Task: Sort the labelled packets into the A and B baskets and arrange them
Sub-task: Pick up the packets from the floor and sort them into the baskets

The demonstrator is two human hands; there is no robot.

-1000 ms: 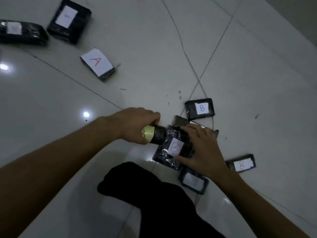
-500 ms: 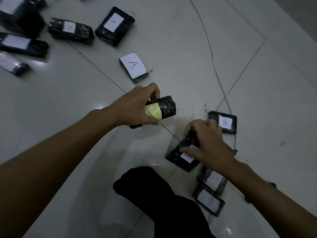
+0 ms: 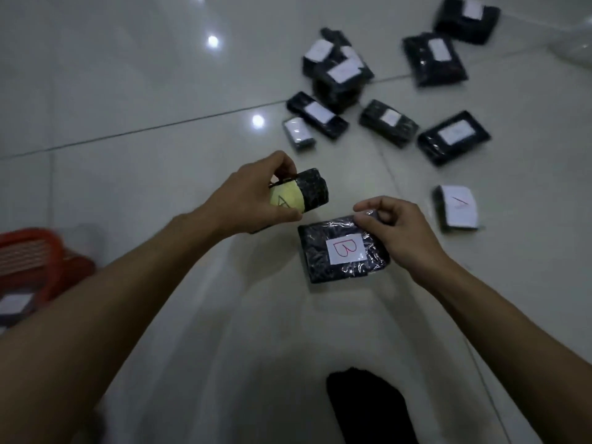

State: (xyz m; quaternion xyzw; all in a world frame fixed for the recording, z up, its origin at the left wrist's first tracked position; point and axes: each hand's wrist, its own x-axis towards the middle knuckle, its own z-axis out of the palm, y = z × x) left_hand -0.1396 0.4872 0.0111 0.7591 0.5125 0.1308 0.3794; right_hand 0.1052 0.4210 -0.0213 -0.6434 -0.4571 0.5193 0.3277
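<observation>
My left hand (image 3: 253, 195) grips a small black packet with a yellow label (image 3: 299, 195) and holds it above the floor. My right hand (image 3: 400, 232) pinches the right edge of a flat black packet marked B (image 3: 323, 254), which is lifted just right of the first. Several more black packets with white labels (image 3: 389, 121) lie scattered on the tiles beyond my hands. One packet with a large white label (image 3: 456, 208) lies to the right of my right hand. A red basket (image 3: 57, 261) sits at the left edge, partly cut off.
The pale glossy tiled floor (image 3: 144, 75) stretches to the upper left with light reflections. A dark shape, probably my leg (image 3: 368, 408), fills the bottom centre. A white label (image 3: 14, 302) shows by the red basket.
The view has swung left, bringing the scattered pile and the red basket into sight. My right hand has lifted the B packet off the floor; my left hand still carries the yellow-labelled packet.
</observation>
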